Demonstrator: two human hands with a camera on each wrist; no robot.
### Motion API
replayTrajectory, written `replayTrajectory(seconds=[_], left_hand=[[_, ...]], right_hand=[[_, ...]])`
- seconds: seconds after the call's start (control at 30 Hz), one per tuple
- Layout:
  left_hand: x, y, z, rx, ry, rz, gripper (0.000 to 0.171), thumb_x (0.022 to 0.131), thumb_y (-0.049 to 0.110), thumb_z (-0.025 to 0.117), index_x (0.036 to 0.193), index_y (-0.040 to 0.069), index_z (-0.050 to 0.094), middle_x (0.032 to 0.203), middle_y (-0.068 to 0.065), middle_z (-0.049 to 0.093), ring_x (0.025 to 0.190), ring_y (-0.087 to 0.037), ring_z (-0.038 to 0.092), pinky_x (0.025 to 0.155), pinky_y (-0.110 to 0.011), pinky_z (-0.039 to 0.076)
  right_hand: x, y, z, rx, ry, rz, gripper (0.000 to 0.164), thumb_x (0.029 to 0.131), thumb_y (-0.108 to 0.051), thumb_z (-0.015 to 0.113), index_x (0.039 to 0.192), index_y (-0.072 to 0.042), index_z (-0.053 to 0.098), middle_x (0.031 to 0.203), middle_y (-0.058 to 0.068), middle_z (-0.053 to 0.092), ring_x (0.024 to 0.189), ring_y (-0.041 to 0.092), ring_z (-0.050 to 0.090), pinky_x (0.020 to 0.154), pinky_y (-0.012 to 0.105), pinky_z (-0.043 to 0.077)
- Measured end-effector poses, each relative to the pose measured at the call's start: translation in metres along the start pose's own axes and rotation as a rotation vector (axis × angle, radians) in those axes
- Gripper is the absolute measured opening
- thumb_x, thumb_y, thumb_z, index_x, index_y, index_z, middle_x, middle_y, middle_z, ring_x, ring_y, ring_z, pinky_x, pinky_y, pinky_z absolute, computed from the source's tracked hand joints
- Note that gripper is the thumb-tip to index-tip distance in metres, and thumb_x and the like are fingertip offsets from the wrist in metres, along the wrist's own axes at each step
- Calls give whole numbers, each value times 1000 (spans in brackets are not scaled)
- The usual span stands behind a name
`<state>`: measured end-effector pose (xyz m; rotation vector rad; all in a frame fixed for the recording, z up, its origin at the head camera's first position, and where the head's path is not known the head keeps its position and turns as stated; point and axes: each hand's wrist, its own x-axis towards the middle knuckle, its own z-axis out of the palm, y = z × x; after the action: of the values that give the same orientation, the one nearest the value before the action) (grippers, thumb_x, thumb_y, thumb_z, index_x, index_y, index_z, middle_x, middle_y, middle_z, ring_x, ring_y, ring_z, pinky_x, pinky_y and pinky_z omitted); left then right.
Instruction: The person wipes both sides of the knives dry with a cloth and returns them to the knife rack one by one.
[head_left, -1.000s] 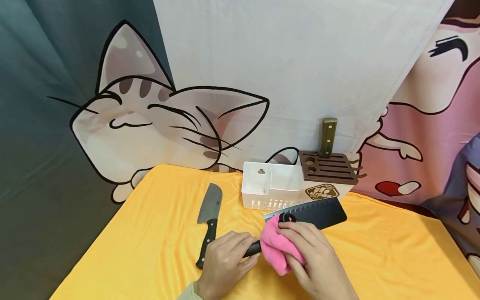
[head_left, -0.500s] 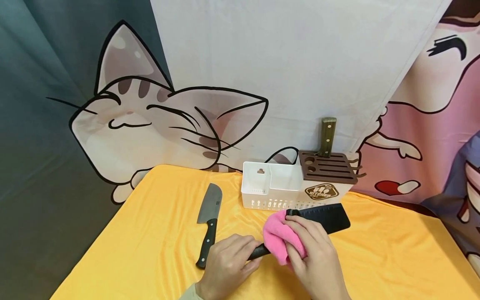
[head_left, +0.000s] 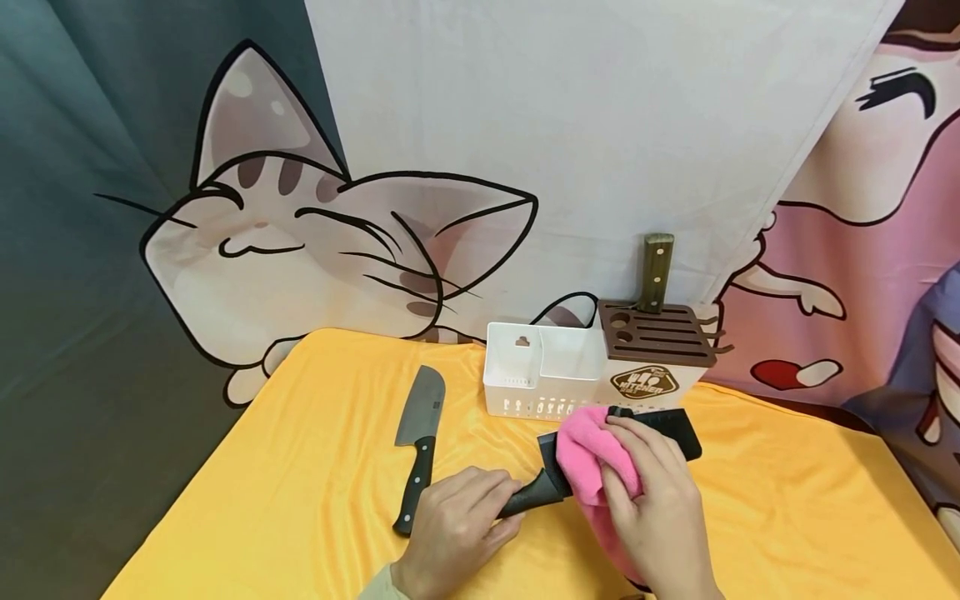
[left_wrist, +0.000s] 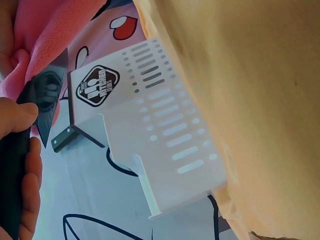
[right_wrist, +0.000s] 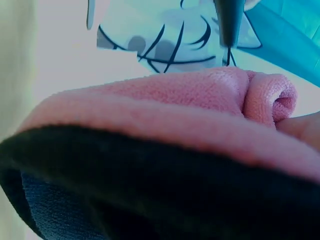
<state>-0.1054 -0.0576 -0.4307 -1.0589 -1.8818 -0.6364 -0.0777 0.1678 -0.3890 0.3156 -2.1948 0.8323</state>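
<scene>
My left hand [head_left: 457, 525] grips the black handle of a cleaver [head_left: 528, 497] above the yellow cloth. The cleaver's dark blade points right; its tip end shows past a pink towel [head_left: 588, 454]. My right hand [head_left: 663, 508] pinches that towel over the middle of the blade, hiding part of it, and one end of the towel hangs down. In the left wrist view, the thumb lies along the cleaver's handle [left_wrist: 12, 170] and the blade passes beside the towel. The right wrist view is mostly filled by the towel [right_wrist: 195, 95], which has a dark side.
A second knife [head_left: 422, 408] with a black handle lies on the yellow cloth [head_left: 337, 467] at left. Behind the hands stands a white kitchen rack [head_left: 525, 402] with a brown slotted top. An olive-handled knife [head_left: 657, 271] stands in it. A printed curtain hangs behind.
My right hand has slid the towel rightward along the blade, away from the handle, uncovering the blade near the handle. The cleaver has shifted slightly; my left hand keeps its grip.
</scene>
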Motion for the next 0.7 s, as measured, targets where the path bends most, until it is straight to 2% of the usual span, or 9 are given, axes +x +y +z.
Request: replayTrajectory(seconds=[0.23, 0.37, 0.5, 0.6, 0.7], left_hand=[[1, 0, 0, 2, 1, 6, 21, 97, 19, 58, 92, 9, 75, 90, 1, 71, 72, -10, 64, 68, -19, 55], [1, -1, -1, 0, -15, -1, 20, 96, 18, 58, 92, 9, 75, 91, 1, 72, 73, -10, 65, 68, -20, 55], [1, -2, -2, -4, -50, -19, 11, 88, 15, 68, 93, 9, 76, 92, 1, 72, 75, -9, 65, 70, -20, 56], [0, -2, -3, -2, -70, -33, 15, 78, 12, 76, 93, 9, 76, 92, 2, 72, 75, -9, 65, 70, -20, 56], [0, -3, -3, -4, -66, -37, 14, 79, 12, 73, 93, 10, 76, 92, 2, 72, 75, -9, 65, 70, -20, 56]], right_hand=[[3, 14, -6, -36, 66, 12, 33, 78, 4, 73, 110, 0, 72, 115, 13, 69, 106, 36, 59, 106, 12, 30], [3, 22, -10, -75, 93, 60, 33, 78, 5, 72, 111, 0, 73, 115, 14, 68, 108, 37, 60, 105, 9, 28], [3, 30, -15, -108, 106, 134, 35, 78, 6, 71, 112, 1, 72, 116, 16, 68, 109, 38, 60, 103, 6, 27], [3, 35, -18, -131, 105, 182, 35, 78, 6, 71, 113, 2, 72, 118, 16, 67, 110, 38, 60, 101, 5, 27], [4, 39, -20, -152, 119, 204, 34, 79, 6, 71, 113, 3, 71, 117, 17, 67, 110, 38, 61, 100, 3, 26]])
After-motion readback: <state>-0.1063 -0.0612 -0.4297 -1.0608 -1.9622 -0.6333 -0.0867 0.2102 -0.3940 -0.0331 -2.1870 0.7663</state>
